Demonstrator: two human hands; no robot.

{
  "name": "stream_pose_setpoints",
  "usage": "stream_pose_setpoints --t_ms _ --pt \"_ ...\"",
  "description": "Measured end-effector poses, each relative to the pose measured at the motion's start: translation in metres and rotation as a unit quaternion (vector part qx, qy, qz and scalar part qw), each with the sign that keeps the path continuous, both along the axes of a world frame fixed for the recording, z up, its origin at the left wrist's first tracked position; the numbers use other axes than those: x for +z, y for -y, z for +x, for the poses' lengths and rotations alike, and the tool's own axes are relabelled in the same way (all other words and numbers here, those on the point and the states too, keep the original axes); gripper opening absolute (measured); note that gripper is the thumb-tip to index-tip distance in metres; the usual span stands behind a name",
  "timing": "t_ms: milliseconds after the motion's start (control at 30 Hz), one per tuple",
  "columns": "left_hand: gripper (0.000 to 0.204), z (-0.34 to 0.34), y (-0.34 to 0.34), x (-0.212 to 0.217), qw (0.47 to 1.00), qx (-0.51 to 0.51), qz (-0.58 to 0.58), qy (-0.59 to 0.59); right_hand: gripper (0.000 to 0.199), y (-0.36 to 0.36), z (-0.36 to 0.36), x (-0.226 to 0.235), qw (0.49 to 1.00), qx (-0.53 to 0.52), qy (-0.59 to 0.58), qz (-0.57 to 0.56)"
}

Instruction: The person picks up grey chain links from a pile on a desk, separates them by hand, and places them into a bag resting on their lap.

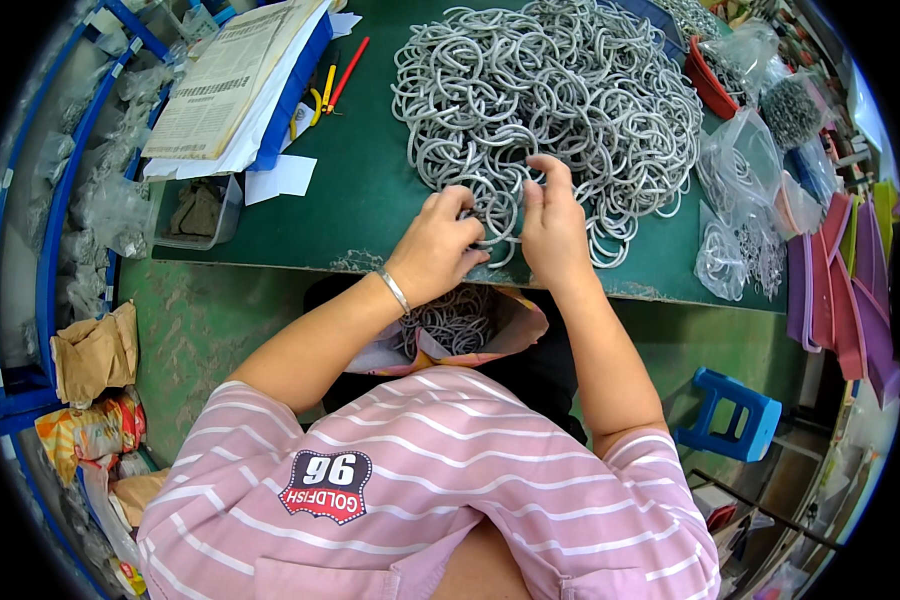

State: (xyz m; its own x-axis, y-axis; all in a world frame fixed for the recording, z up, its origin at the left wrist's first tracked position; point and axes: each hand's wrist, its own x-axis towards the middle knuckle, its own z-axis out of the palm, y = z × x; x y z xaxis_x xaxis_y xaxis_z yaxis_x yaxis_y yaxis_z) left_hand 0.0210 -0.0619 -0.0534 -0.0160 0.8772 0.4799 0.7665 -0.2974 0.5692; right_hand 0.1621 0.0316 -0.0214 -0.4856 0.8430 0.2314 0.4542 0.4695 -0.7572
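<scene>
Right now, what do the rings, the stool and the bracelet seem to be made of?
Rings: probably metal, dull silver-grey, with small highlights along the curves; a coating can't be ruled out.
Stool: likely moulded plastic, evenly blue, with rounded edges and cut-out openings.
Bracelet: apparently metal, a thin, silvery band with a bright shine.

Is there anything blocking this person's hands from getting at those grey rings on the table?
Nothing visible. The left hand and right hand are both at the near edge of the ring pile; the newspaper lies well off to the left.
</scene>
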Motion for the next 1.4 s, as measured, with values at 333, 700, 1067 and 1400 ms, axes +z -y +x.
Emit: stream_pose_setpoints --t_ms 333,700,1067,1400 --pt "0.013 -0.012 0.011 0.037 0.965 -0.049 -0.058 0.252 0.035 0.006 0.011 0.013 0.987 0.042 -0.009 -0.154" --pt "0.024 -0.011 0.033 0.033 0.997 0.019 -0.012 0.076 0.013 0.017 0.027 -0.024 0.908 0.071 -0.2 -0.36" --pt "0.041 -0.009 -0.002 0.017 0.986 0.127 -0.103 0.037 0.05 -0.007 0.011 0.005 0.974 0.175 0.139 -0.042" --pt "0.044 -0.009 0.001 0.012 0.986 0.104 -0.131 -0.02 0.04 -0.011 0.008 -0.005 0.959 0.209 0.059 -0.18"
